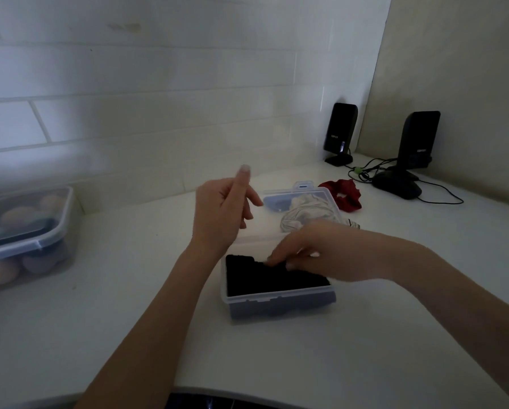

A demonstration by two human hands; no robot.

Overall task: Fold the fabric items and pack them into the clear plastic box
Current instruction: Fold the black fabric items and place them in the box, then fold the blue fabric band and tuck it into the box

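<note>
A clear plastic box [276, 302] stands on the white counter in front of me, with a folded black fabric [265, 280] lying inside it. My right hand [312, 252] presses its fingertips down on the black fabric at the box's far side. My left hand [225, 208] hovers above the box's left rear corner, fingers loosely spread, holding nothing. Behind the box lies its clear lid [297, 197] with a crumpled white fabric [303, 214] on it. A red fabric item [346, 194] lies further back right.
A lidded clear container [25, 234] with rounded pastel objects sits at the left by the tiled wall. Two black speakers [340, 132] [418, 140] with cables and a black mouse [396, 187] occupy the back right corner. The counter's front edge runs below my arms.
</note>
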